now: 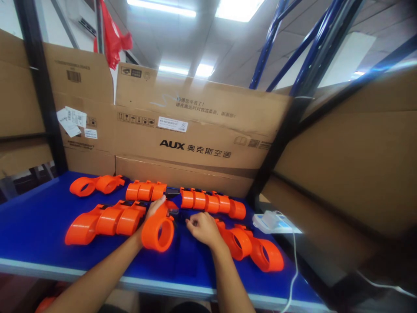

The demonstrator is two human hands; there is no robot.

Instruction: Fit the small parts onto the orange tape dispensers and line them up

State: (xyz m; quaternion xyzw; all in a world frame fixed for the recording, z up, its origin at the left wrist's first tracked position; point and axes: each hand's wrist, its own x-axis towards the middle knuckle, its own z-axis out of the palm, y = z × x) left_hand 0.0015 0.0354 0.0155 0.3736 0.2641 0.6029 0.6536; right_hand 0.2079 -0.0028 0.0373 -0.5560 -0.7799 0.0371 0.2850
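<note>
My left hand (155,208) is closed around an orange plastic tape dispenser (150,232), whose round ring faces me. Part of that hand is hidden behind the ring. Just to the right, my right hand (204,228) is closed, its fingers curled toward the dispenser's dark end. Whatever sits in those fingers is too small or hidden to make out. Several more orange dispensers (117,219) lie in a row left of my hands, and others (240,243) lie beside my right wrist. Behind my hands runs a back row of orange dispensers (211,203).
The blue tabletop (39,217) ends at a pale front edge (107,279). A cardboard panel (195,134) stands along the back. On the right a white power strip (275,222) trails a white cable (296,261). Dark rack posts (286,126) rise at both sides.
</note>
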